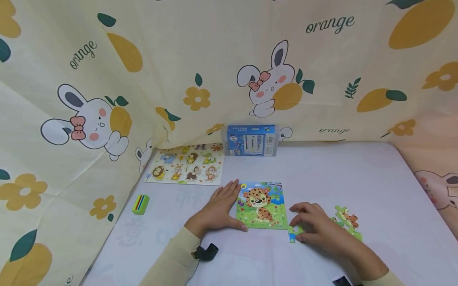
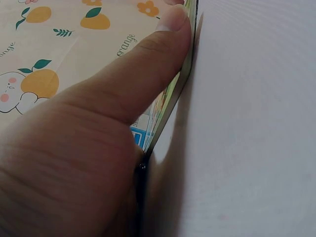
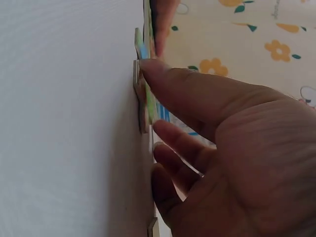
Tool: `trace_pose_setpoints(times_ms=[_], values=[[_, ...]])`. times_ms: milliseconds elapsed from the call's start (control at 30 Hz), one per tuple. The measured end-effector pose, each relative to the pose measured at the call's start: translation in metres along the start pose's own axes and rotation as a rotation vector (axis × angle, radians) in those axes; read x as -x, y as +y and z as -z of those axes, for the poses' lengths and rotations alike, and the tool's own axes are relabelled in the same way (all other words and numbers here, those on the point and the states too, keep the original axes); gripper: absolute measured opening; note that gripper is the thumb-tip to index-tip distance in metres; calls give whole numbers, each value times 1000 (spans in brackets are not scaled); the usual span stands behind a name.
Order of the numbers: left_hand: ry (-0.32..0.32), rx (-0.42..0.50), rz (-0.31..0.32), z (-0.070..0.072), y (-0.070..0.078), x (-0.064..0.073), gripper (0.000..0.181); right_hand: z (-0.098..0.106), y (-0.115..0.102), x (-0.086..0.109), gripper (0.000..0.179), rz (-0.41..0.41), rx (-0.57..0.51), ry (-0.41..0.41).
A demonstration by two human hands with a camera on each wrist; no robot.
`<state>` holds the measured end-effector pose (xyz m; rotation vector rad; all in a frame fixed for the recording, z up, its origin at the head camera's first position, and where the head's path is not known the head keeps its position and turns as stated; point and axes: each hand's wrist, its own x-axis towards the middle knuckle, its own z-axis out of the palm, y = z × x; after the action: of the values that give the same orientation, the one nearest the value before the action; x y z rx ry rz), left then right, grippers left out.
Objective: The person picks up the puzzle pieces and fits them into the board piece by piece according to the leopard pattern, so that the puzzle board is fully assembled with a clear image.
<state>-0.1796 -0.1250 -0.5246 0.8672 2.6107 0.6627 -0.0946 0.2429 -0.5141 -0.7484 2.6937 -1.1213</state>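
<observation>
A leopard picture puzzle (image 1: 262,206) lies flat on the white table. Against its left side rests my left hand (image 1: 222,208), fingers extended towards the upper left corner and thumb near the lower left one. The left wrist view shows the thumb (image 2: 153,59) lying along the puzzle's edge. Beside the lower right corner, the thumb and curled fingers of my right hand (image 1: 320,228) pinch a small green and blue puzzle piece (image 1: 292,235), partly hidden by them. More loose pieces (image 1: 347,217), green and orange, lie just beyond that hand, some covered by it.
At the back left lies a board with animal pictures (image 1: 186,171). A blue box in clear packaging (image 1: 252,141) stands by the rear curtain (image 1: 214,47). A green block with coloured stripes (image 1: 140,204) sits near the table's left edge.
</observation>
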Motion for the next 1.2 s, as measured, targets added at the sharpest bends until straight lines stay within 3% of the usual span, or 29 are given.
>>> trace_pose_setpoints(times_ms=[67,200,300,433,600,700,867,1100,1200], values=[[-1,-1,0,0,0,0,145,0,-1,0,25,-8,-25,-17],[1,-10,3,-1,-1,0,145,2,-3,-1,25,-66,-195,-74],[2,-10,5,-1,-1,0,145,3,-4,-2,26,-111,-299,-68],[1,-4,6,-2,-1,0,145,5,-5,-3,31,-142,-320,2],[1,-9,7,-2,0,-1,145,7,-6,-4,15,-175,-351,106],[0,-11,10,-1,0,-1,144,6,-5,-5,21,-185,-352,163],[-1,-9,14,-1,1,0,144,7,-5,-6,41,-206,-433,174],[0,-11,14,0,2,0,144,4,-7,-11,28,-178,-452,196],[-1,-14,15,0,2,0,144,0,-7,-17,25,-208,-446,221]])
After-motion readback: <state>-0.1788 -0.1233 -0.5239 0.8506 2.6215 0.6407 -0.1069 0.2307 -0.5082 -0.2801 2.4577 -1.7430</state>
